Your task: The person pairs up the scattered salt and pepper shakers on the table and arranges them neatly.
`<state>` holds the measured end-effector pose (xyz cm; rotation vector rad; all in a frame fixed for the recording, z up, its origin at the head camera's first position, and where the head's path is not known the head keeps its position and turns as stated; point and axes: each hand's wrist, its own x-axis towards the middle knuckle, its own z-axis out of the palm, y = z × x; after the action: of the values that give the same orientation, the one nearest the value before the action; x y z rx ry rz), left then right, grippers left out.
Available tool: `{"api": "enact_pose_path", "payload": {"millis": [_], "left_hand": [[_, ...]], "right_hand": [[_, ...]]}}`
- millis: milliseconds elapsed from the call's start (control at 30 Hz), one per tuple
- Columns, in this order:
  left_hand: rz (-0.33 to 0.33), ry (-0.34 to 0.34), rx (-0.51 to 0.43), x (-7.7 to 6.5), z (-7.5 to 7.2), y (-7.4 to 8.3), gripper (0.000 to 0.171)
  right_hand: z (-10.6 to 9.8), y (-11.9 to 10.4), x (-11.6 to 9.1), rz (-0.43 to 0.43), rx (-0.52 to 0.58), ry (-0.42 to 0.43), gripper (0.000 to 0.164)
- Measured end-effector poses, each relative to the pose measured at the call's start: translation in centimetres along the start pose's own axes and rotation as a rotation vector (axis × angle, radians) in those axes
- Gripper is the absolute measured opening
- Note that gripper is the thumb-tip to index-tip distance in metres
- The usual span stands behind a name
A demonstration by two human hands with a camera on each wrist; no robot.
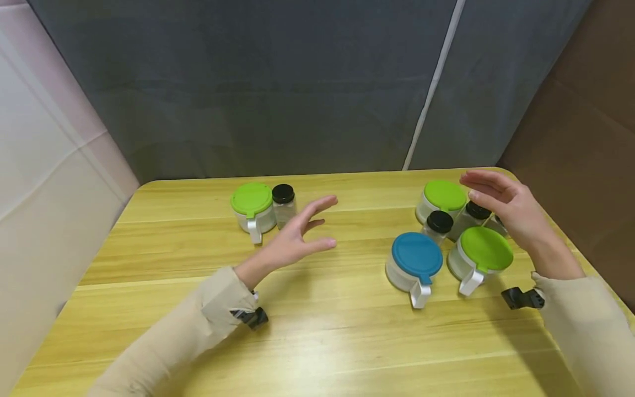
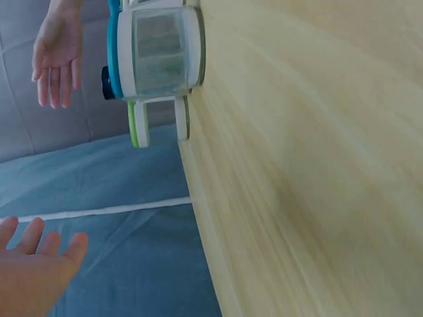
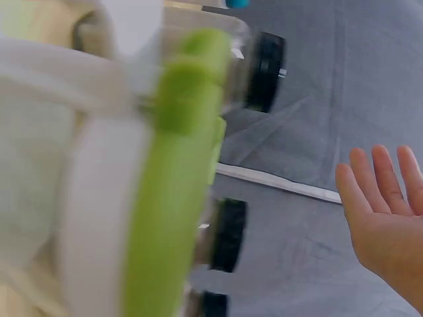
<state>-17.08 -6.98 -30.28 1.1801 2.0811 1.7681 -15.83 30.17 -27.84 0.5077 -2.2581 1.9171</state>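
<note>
My left hand (image 1: 292, 237) hovers above the table's middle left, fingers extended and thumb spread, holding nothing. Just beyond it stand a green-lidded jar (image 1: 252, 201) with a white handle and a black-capped bottle (image 1: 284, 207). Over the right-hand group hangs my right hand (image 1: 516, 207), fingers loosely bent with nothing between them. Below and around it are a near green-lidded jar (image 1: 485, 249), a far green-lidded jar (image 1: 444, 196) and several black-capped bottles (image 1: 439, 223), one partly hidden behind the hand. To their left stands a blue-lidded jar (image 1: 416, 256), its clear body visible in the left wrist view.
The wooden table (image 1: 322, 325) ends at a dark grey curtain (image 1: 248, 94) with a white strip (image 1: 436, 77). A white cloth (image 1: 54, 165) borders the left side, a brown panel (image 1: 585, 127) the right.
</note>
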Motion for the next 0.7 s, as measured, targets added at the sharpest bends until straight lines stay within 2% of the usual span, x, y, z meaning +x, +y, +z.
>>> {"api": "enact_pose_path", "payload": {"millis": [100,400,700], "left_hand": [[-0.014,-0.01,0.003,0.2,0.4,-0.2,0.068],[-0.083,-0.053,0.012,0.8,2.1,-0.4,0.071],[-0.124,-0.117,-0.029,1.8,4.2,-1.3,0.07]], "right_hand": [[0.2,0.7,-0.4,0.036,-0.018,-0.007,0.037],[0.7,2.5,-0.9,0.131,-0.218,-0.041,0.043],[0.9,3.6,-1.4,0.163,-0.278,-0.062,0.047]]}}
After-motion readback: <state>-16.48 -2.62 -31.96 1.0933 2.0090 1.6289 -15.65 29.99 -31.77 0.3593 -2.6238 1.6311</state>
